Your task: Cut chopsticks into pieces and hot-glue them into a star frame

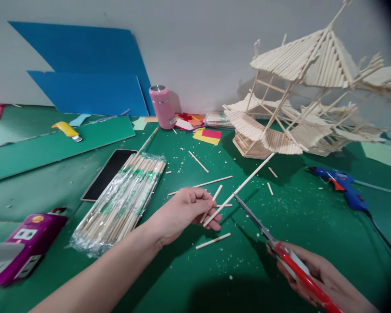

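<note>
My left hand (190,211) is closed on a long thin wooden stick (249,179) and also pinches a short stick piece (217,193). The long stick slants up to the right from my fingers. My right hand (316,274) is wrapped round red-handled scissors (296,263), whose blade tips touch or nearly touch the long stick, right of my left hand. A cut stick piece (213,241) lies below my left hand, and a longer stick (211,183) lies behind it.
A stick-built model pavilion (280,108) stands at the back right. Near it are a blue glue gun (348,189) and cord. Bagged sticks (120,204), a black phone-like slab (106,178), a purple power strip (29,243) and a yellow cutter (67,130) lie left. A pink flask (163,108) stands behind.
</note>
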A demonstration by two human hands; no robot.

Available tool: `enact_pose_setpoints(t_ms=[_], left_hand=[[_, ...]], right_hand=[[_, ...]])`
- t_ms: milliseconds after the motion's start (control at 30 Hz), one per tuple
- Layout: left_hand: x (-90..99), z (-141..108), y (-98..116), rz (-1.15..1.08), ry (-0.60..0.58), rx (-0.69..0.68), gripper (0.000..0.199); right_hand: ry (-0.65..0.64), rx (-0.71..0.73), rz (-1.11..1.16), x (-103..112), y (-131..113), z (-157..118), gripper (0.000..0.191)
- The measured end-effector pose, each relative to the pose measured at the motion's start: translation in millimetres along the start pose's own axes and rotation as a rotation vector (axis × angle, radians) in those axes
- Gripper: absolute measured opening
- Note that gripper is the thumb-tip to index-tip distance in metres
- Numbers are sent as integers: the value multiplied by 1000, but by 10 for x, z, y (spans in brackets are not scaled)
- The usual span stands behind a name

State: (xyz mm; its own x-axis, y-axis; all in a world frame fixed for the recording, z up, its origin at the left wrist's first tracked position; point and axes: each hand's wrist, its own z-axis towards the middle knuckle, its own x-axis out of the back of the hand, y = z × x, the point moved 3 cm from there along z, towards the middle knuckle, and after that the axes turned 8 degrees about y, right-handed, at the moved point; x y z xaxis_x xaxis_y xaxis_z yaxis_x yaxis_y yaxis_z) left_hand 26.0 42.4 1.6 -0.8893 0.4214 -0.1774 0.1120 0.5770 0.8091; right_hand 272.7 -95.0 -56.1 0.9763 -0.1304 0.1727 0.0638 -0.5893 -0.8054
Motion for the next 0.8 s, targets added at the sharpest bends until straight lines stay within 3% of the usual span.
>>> enact_pose_setpoints(t_ms=[300,667,800], left_hand=[[-31,2,3,59,-77,-35,18],[-44,7,-19,53,-73,-32,16],[-47,20,-30,52,-74,-33,16]], right_hand=[[-38,-49,-32,34,36,19,63],[-27,-8,50,-18,26,-10,68],[-30,-34,-17,-14,-5,11,63]])
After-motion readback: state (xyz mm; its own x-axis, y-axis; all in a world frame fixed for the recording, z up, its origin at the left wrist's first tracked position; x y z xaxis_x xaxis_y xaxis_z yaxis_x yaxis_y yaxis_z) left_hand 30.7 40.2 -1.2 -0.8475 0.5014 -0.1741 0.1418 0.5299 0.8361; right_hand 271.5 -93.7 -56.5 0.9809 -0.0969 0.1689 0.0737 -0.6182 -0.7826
